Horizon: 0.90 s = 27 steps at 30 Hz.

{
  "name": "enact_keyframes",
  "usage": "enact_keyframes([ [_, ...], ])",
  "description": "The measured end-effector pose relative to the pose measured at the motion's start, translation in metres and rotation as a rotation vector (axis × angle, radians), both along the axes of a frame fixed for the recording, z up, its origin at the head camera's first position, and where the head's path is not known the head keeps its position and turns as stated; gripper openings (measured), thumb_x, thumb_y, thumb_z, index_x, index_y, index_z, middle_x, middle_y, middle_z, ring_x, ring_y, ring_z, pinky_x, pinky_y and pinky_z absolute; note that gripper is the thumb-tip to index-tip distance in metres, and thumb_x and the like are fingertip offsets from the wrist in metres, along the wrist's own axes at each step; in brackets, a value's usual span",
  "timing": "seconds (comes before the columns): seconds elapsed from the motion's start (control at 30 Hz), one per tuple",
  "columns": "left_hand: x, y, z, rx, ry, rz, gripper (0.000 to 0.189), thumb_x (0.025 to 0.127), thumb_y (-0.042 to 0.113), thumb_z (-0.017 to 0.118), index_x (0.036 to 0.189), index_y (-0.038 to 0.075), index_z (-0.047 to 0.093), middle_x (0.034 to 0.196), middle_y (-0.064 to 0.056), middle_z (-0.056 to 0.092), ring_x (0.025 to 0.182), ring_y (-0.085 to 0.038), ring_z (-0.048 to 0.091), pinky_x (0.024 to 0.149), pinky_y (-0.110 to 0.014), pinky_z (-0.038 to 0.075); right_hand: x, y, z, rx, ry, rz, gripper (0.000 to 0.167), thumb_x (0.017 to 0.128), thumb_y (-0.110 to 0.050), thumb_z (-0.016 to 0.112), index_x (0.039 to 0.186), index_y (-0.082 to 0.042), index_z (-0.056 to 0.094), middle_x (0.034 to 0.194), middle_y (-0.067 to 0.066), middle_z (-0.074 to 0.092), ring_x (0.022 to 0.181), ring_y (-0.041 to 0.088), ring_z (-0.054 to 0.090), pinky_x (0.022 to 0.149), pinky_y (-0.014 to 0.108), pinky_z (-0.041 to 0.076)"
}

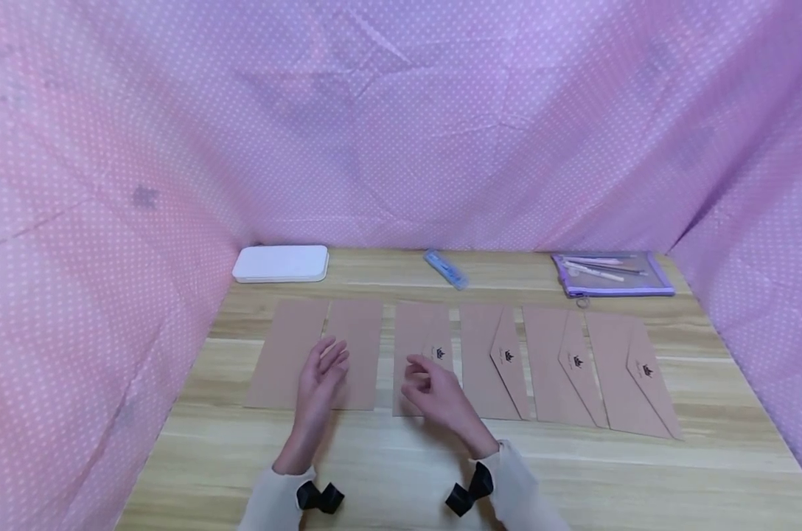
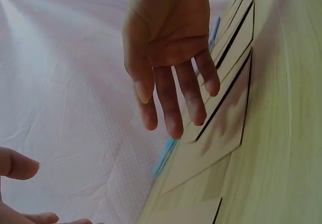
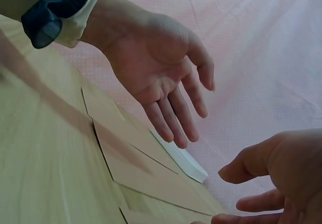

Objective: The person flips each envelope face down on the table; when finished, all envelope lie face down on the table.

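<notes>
Your left hand point(image 1: 320, 380) hovers with fingers loosely extended, holding nothing; your right hand point(image 1: 441, 391) likewise. Two plain brown envelopes point(image 1: 364, 354) lie flat below and beside the left. One flapped envelope point(image 1: 417, 328) is under the right, three more flapped envelopes point(image 1: 560, 366) in a row to its right. Expect light, bendy paper, easily creased: pinch near edges, stay off the pointed flaps. Beyond the left: white case point(image 1: 280, 264). Beyond the right: blue item point(image 1: 445, 269), can't tell what; purple pouch point(image 1: 649, 287) farther right.
</notes>
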State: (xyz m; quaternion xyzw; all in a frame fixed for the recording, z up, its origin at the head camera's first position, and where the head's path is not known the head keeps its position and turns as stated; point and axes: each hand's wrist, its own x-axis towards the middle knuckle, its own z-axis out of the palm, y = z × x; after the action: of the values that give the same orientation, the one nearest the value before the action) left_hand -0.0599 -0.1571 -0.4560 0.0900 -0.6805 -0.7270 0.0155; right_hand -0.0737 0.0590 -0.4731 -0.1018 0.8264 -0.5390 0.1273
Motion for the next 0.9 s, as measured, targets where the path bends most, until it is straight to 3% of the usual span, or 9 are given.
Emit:
enact_keyframes([
  [0.07, -0.003, 0.005, -0.001, 0.003, 0.009, -0.020, 0.051, 0.099, 0.000, 0.048, 0.146, -0.009, 0.031, 0.150, -0.036, 0.042, 0.123, -0.007, 0.059, 0.097, -0.010, 0.047, -0.002, 0.005, -0.002, 0.001, 0.005, -0.025, 0.050, 0.090, -0.010, 0.066, 0.137, 0.003, 0.054, 0.125, 0.022, 0.067, 0.101, 0.029, 0.069, 0.089, 0.043, 0.058],
  [0.17, -0.007, 0.013, -0.005, -0.001, 0.000, -0.050, 0.052, 0.100, 0.006, 0.048, 0.147, -0.008, 0.031, 0.151, -0.033, 0.042, 0.135, -0.027, 0.054, 0.101, -0.014, 0.045, -0.004, 0.013, -0.003, 0.009, 0.033, -0.060, 0.049, 0.089, -0.006, 0.067, 0.136, 0.004, 0.055, 0.124, 0.022, 0.068, 0.095, 0.026, 0.069, 0.085, 0.039, 0.059],
  [0.27, -0.010, 0.021, -0.010, 0.022, -0.013, -0.082, 0.054, 0.101, 0.011, 0.046, 0.149, -0.005, 0.029, 0.154, -0.031, 0.040, 0.142, -0.043, 0.042, 0.110, -0.028, 0.043, -0.006, 0.022, -0.004, 0.030, 0.075, -0.085, 0.050, 0.088, -0.002, 0.069, 0.135, 0.004, 0.056, 0.124, 0.023, 0.068, 0.096, 0.028, 0.070, 0.085, 0.040, 0.060],
  [0.4, -0.014, 0.030, -0.016, 0.094, -0.016, -0.109, 0.056, 0.100, 0.012, 0.044, 0.150, -0.006, 0.026, 0.156, -0.032, 0.036, 0.143, -0.043, 0.039, 0.119, -0.048, 0.034, -0.009, 0.035, -0.009, 0.130, 0.185, -0.088, 0.053, 0.087, -0.005, 0.070, 0.137, 0.003, 0.054, 0.125, 0.022, 0.067, 0.106, 0.033, 0.068, 0.092, 0.047, 0.057],
  [0.6, -0.018, 0.041, -0.023, 0.158, -0.027, -0.147, 0.055, 0.100, 0.012, 0.043, 0.150, -0.005, 0.025, 0.157, -0.032, 0.032, 0.145, -0.045, 0.034, 0.121, -0.050, 0.031, -0.017, 0.055, -0.017, 0.295, 0.320, -0.040, 0.063, 0.088, -0.019, 0.073, 0.143, 0.001, 0.049, 0.147, 0.024, 0.052, 0.137, 0.042, 0.049, 0.114, 0.057, 0.040],
  [0.9, -0.022, 0.050, -0.035, 0.126, -0.030, -0.203, 0.059, 0.102, 0.017, 0.043, 0.153, -0.003, 0.022, 0.161, -0.030, 0.027, 0.151, -0.045, 0.025, 0.124, -0.057, 0.020, -0.026, 0.074, -0.032, 0.447, 0.359, 0.147, 0.076, 0.089, -0.035, 0.073, 0.151, -0.005, 0.042, 0.161, 0.021, 0.034, 0.151, 0.043, 0.026, 0.120, 0.065, 0.025],
])
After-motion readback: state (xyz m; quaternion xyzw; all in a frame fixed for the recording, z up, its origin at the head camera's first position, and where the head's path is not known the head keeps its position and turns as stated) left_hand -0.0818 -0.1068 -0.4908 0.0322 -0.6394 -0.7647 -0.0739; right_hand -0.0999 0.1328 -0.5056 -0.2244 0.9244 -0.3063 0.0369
